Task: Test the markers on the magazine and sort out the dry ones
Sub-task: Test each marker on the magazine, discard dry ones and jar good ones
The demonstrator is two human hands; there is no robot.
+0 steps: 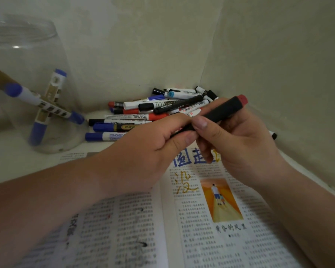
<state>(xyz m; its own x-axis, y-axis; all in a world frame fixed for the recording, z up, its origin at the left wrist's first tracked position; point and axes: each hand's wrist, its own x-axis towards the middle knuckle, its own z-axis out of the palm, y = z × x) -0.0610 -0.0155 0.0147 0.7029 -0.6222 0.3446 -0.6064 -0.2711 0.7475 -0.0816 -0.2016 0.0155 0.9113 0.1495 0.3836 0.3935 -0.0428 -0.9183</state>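
Black marker (223,110) gripped by left hand (149,149) and right hand (240,147) over magazine (201,238), marker pile (143,113) behind, jar (27,55) beside

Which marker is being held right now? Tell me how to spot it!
Find the open magazine at the bottom. Just above it, the left hand and right hand grip one marker between them. It has a black body and a red end, and is up in the air, not lying in the pile of markers behind.

On my feed: left hand (149,146) and right hand (244,144) both bare, thumbnails (201,123) cut short and rounded, forearms (46,209) bare to the frame's edge.
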